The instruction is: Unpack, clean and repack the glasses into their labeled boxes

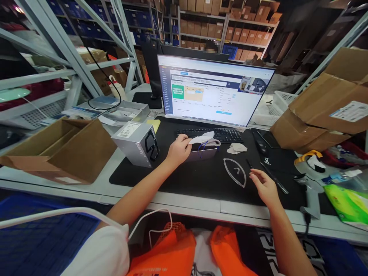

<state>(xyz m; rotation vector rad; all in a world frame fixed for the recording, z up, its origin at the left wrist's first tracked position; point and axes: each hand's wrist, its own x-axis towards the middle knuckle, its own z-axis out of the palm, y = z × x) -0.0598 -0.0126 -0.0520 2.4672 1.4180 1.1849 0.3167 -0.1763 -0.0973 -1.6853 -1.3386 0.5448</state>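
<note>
My left hand point(178, 150) is closed at the left end of a small open box point(202, 154), its fingers pinching a white, soft-looking sheet point(202, 138). Blue cord and more white material show at the box's top; what lies inside is hidden. My right hand point(265, 185) is closed by thumb and fingertips on a small dark piece point(249, 164), too small to name. Between the hands, nearer the right one, a clear, curved plastic piece point(235, 173) lies on the black mat point(184, 184). A crumpled white paper point(237, 148) rests behind it.
A silver product box point(136, 143) and an open cardboard carton point(63, 149) stand left. Behind are a keyboard point(227, 135) and a lit monitor point(212, 103). On the right are a mouse point(260, 145), a pen-like stick point(274, 178), a barcode scanner point(312, 195) and stacked cartons point(319, 103).
</note>
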